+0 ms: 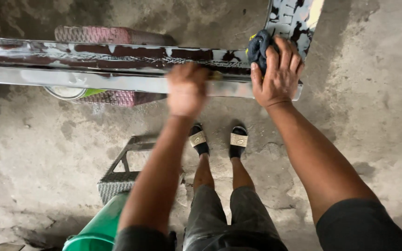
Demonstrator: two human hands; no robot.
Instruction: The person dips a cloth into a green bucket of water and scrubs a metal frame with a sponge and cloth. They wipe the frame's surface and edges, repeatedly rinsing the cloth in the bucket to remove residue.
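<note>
A long metal frame [94, 62], patchy with dark red and silver paint, runs across the view and turns a corner under the right hand [278, 76]. It looks stiff and heavy, its edges probably hard and sharp, so the flat top face seems the safest place to take hold. Below it lies the stained concrete floor [47, 153], with a woven stool [98, 35] behind the frame, a tread-plate step [117, 179] and a green bucket [96, 230] near the person's feet. The right hand's grip is pressed together around a dark blue rag [258, 46], soft and light, bunched against the corner just beyond the fingertips. The left hand [186, 90] sits on the rail beside it, blurred; I cannot tell whether its grip is spread or closed, or whether it holds anything.
</note>
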